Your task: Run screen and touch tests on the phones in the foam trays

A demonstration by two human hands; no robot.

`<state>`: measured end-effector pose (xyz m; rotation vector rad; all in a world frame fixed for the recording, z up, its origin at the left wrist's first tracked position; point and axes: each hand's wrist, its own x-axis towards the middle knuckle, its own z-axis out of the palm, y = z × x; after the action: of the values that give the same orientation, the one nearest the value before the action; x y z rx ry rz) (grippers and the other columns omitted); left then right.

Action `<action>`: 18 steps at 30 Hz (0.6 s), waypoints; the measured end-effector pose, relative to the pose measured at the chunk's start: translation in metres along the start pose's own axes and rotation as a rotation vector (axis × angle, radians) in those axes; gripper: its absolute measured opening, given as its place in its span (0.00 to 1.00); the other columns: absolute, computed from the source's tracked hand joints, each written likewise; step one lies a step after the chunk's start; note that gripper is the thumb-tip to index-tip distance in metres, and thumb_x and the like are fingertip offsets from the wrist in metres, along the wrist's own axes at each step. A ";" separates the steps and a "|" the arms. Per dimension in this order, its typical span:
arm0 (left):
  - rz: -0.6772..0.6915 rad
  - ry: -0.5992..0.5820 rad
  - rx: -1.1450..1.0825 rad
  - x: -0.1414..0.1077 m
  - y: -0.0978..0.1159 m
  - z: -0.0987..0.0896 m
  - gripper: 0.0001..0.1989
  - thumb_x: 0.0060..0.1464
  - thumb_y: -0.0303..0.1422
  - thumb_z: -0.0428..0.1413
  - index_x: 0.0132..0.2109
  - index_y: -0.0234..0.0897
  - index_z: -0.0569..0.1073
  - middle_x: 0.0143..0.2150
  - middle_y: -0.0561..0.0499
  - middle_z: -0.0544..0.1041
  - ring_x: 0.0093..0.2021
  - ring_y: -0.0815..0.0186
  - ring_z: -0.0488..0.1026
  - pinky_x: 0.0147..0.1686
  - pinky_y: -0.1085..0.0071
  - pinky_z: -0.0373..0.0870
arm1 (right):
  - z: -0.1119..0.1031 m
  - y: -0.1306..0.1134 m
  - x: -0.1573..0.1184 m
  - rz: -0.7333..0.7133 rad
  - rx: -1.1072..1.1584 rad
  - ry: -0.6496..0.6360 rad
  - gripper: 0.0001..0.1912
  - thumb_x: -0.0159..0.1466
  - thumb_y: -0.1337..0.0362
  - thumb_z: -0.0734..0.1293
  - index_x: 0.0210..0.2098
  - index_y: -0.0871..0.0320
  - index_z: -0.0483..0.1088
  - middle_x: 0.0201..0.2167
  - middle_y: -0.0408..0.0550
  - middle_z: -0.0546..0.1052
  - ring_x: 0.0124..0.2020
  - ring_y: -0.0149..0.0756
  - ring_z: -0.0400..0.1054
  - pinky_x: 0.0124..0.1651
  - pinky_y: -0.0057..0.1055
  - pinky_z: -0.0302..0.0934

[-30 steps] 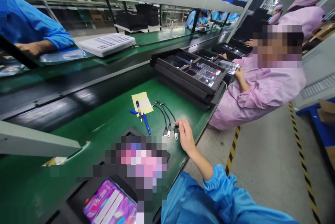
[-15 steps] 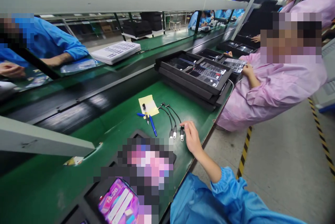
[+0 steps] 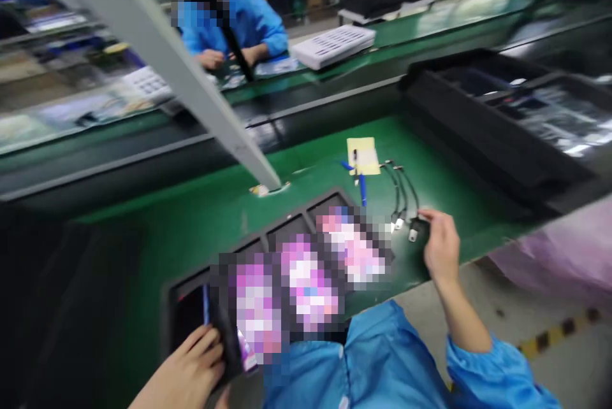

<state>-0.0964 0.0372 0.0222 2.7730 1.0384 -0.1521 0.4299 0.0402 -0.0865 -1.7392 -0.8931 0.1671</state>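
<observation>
My left hand (image 3: 189, 367) curls its fingers over the near edge of a black compartment tray (image 3: 287, 221), at the lower end of a dark-screened phone (image 3: 189, 316). Its thumb is mostly hidden below the edge. More phones with lit screens, partly pixelated, lie in the tray's other compartments, one (image 3: 308, 291) near the middle. To the right, my right hand (image 3: 442, 246) has its fingertips at the neck of a short black cable (image 3: 412, 230) with a metal plug, seemingly pinching it; the thumb is hidden. Two similar cables (image 3: 396, 221) lie beside it on the green bench.
A yellow paper (image 3: 368, 151) with a blue pen (image 3: 363, 189) lies behind the tray. A slanted grey post (image 3: 205, 90) meets the bench. Black trays (image 3: 459, 141) stand at the right, and a large dark shape (image 3: 62, 294) at the left. Across the line sits a co-worker in blue (image 3: 258, 14).
My view has swung left, bringing the whole tray and my left hand into sight. My right hand stays at the same cable, and the cables lie much as before.
</observation>
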 end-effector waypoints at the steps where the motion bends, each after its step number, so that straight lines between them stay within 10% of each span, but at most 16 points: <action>1: -0.016 -0.033 0.036 -0.009 0.008 -0.002 0.10 0.58 0.38 0.59 0.30 0.44 0.82 0.34 0.46 0.83 0.45 0.47 0.81 0.64 0.44 0.72 | 0.000 0.000 -0.001 -0.013 -0.008 -0.016 0.28 0.80 0.44 0.55 0.49 0.57 0.78 0.50 0.57 0.79 0.54 0.48 0.72 0.63 0.51 0.63; 10: -0.127 0.114 -0.143 -0.050 0.022 -0.002 0.16 0.60 0.31 0.56 0.50 0.50 0.84 0.56 0.52 0.86 0.64 0.51 0.79 0.78 0.46 0.58 | 0.013 -0.040 -0.030 -0.221 0.117 -0.564 0.25 0.79 0.46 0.58 0.63 0.50 0.75 0.65 0.58 0.77 0.69 0.54 0.70 0.73 0.57 0.61; 15: -0.887 0.777 -0.549 -0.066 0.005 0.036 0.19 0.66 0.45 0.55 0.60 0.52 0.80 0.69 0.49 0.78 0.74 0.43 0.70 0.79 0.34 0.57 | 0.032 -0.043 -0.029 -0.119 0.227 -0.764 0.27 0.80 0.45 0.56 0.72 0.45 0.68 0.76 0.53 0.67 0.78 0.49 0.60 0.81 0.52 0.52; 18: -1.203 0.913 -1.020 -0.060 -0.011 0.064 0.35 0.63 0.57 0.55 0.71 0.47 0.71 0.76 0.47 0.71 0.79 0.39 0.61 0.81 0.37 0.52 | 0.035 -0.045 -0.030 -0.129 0.204 -0.746 0.28 0.80 0.45 0.55 0.72 0.44 0.68 0.77 0.52 0.67 0.78 0.48 0.60 0.81 0.50 0.52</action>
<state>-0.1507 -0.0061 -0.0319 0.9819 2.0085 1.1829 0.3693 0.0523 -0.0698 -1.4218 -1.4586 0.8294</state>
